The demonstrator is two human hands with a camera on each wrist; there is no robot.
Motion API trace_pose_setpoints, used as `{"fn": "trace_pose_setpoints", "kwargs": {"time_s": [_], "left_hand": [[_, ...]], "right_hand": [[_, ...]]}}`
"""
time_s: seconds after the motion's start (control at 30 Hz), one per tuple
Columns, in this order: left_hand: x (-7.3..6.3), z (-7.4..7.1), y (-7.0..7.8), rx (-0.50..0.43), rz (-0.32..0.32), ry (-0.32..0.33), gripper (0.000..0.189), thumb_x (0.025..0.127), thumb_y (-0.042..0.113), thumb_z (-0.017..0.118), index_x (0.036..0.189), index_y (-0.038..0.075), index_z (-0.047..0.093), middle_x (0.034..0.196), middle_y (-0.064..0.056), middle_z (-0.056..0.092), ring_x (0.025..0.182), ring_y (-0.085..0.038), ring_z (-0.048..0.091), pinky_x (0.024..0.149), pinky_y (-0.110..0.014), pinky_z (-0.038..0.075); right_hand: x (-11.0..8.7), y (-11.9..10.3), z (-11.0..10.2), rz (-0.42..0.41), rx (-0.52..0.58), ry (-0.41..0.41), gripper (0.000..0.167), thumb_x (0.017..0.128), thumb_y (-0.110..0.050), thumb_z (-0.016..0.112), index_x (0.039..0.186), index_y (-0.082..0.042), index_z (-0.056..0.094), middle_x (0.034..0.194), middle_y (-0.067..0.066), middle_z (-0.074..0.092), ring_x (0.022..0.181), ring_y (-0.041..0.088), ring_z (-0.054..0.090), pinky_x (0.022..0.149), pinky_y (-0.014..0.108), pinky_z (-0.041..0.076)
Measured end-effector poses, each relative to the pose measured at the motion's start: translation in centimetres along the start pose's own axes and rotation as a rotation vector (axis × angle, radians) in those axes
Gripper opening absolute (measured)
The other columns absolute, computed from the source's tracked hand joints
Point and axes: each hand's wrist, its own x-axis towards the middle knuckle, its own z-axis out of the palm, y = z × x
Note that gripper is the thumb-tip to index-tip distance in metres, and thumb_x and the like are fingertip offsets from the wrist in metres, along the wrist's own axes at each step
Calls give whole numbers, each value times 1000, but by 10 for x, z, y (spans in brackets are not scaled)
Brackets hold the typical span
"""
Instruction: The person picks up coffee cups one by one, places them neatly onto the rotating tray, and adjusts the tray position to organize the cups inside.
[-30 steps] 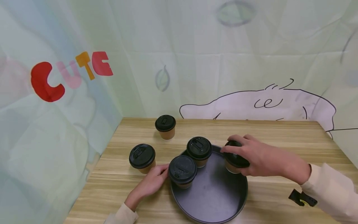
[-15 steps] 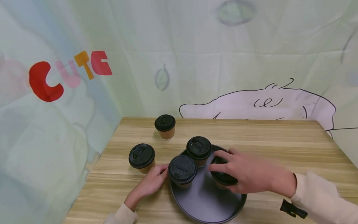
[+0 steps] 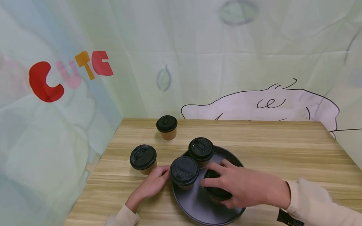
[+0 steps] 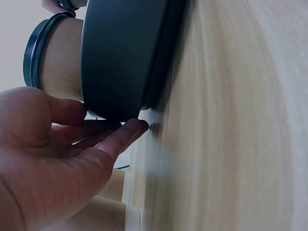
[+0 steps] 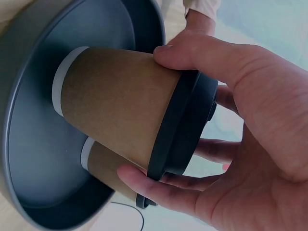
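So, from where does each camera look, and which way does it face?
Head: worn there, facing forward and down: round dark-grey pan, five brown paper cups with black lids, pale wooden table; left hand, right hand and cream sleeves show.
Left wrist: worn there, facing the pan's outer wall and table; mostly the left hand shows.
Right wrist: worn there, facing the held cup and pan interior; the right hand shows, part of the left arm beyond.
Shared: both wrist views show the pan.

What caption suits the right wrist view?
Right hand gripping a lidded cup at a round pan, second cup beyond.
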Motion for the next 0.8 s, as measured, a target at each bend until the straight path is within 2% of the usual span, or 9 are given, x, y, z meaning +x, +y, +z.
{"fn": "trace_pose_setpoints", "kwargs": {"time_s": [0.1, 0.2, 0.43, 0.57, 0.7, 0.8], "left_hand": [[0, 0, 6, 2, -39, -2, 40, 113, 34, 43, 135, 14, 70, 133, -4, 68, 130, -22, 58, 110, -47, 46], [-1, 1, 14, -25, -90, -4, 37, 113, 29, 45, 135, 13, 70, 134, -4, 67, 132, -23, 56, 112, -50, 43], [0, 1, 14, 5, -89, -3, 35, 113, 27, 45, 133, 14, 71, 133, -2, 68, 130, -21, 56, 112, -48, 43], [0, -1, 13, 7, -61, -4, 37, 113, 31, 44, 131, 15, 72, 130, -1, 69, 128, -21, 58, 111, -48, 45], [1, -2, 2, 31, 8, -5, 41, 113, 35, 42, 131, 14, 72, 130, -3, 70, 126, -21, 60, 107, -46, 49], [0, -2, -1, 42, 34, -4, 43, 114, 37, 41, 133, 13, 72, 131, -5, 69, 126, -22, 60, 106, -46, 50]], "right_hand": [[2, -5, 2, 0, -13, -8, 71, 86, -38, 86, 148, -43, 51, 152, 7, 43, 111, 30, 52, 81, 36, 57], [5, -9, 3, -1, -2, -18, 72, 87, -41, 85, 149, -44, 50, 152, 6, 42, 112, 29, 53, 82, 34, 57], [9, -16, 6, -31, -14, -15, 70, 88, -44, 84, 149, -43, 51, 152, 6, 42, 107, 27, 54, 82, 32, 56], [10, -18, 7, -42, -17, -2, 69, 88, -44, 84, 149, -43, 52, 152, 6, 41, 108, 28, 55, 79, 32, 56], [12, -20, 8, -45, 0, -7, 68, 88, -44, 83, 149, -43, 52, 153, 5, 39, 109, 29, 55, 77, 31, 57], [14, -22, 9, -53, 4, -14, 69, 88, -44, 84, 149, -43, 52, 152, 5, 39, 109, 29, 56, 75, 31, 57]]}}
